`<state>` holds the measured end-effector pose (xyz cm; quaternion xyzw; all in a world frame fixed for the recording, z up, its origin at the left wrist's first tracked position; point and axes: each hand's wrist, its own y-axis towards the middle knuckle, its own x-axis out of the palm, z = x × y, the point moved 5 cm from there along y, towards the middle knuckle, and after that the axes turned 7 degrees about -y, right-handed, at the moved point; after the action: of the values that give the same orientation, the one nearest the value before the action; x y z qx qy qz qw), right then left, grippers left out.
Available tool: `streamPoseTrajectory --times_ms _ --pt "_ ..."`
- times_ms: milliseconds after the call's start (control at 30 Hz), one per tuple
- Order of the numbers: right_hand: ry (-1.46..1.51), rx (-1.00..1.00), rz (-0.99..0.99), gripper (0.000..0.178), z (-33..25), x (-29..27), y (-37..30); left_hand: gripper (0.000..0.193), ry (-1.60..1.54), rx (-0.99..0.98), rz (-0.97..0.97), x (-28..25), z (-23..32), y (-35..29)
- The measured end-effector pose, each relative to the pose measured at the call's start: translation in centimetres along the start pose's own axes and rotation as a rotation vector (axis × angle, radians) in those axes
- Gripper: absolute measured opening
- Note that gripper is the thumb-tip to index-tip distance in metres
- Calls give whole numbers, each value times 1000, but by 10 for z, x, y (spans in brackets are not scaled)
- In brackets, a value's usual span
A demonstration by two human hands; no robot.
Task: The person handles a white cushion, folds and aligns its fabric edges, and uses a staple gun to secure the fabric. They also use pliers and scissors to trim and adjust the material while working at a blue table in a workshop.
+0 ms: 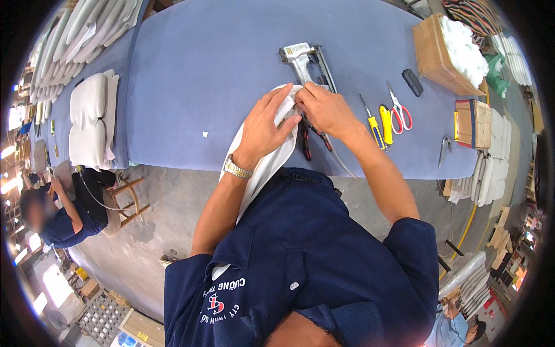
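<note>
A long pale grey, fabric-covered padded piece lies slanted from the table edge down against my body. My left hand, with a metal watch on the wrist, rests on its upper part, fingers stretched and thumb spread apart. At the piece's top edge, my right hand has its fingers closed in a pinch on the fabric; the fingertips are partly hidden. Just beyond my hands a silver staple gun lies on the table. Pliers with red and black handles lie beside the piece, partly under my right hand.
Right of my right arm lie a yellow screwdriver, a yellow utility knife, red-handled scissors and a black oblong object. A cardboard box with white stuffing stands far right. Grey cushions sit left; a person works beyond.
</note>
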<state>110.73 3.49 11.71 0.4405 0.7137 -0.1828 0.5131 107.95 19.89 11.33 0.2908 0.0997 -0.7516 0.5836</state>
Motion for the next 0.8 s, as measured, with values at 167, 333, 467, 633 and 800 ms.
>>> streamPoseTrajectory --times_ms 167,333,467,633,800 --pt "160 136 133 15 11 17 -9 34 55 86 69 -1 -1 -6" --pt "339 291 298 17 8 28 -18 21 133 97 47 4 2 -8" --pt "345 357 327 15 10 33 -21 46 175 -26 -3 8 4 1" --pt "418 401 348 10 10 30 -28 73 195 -88 -60 9 7 5" --pt "577 540 325 19 0 33 -37 73 190 -65 -55 8 3 4"
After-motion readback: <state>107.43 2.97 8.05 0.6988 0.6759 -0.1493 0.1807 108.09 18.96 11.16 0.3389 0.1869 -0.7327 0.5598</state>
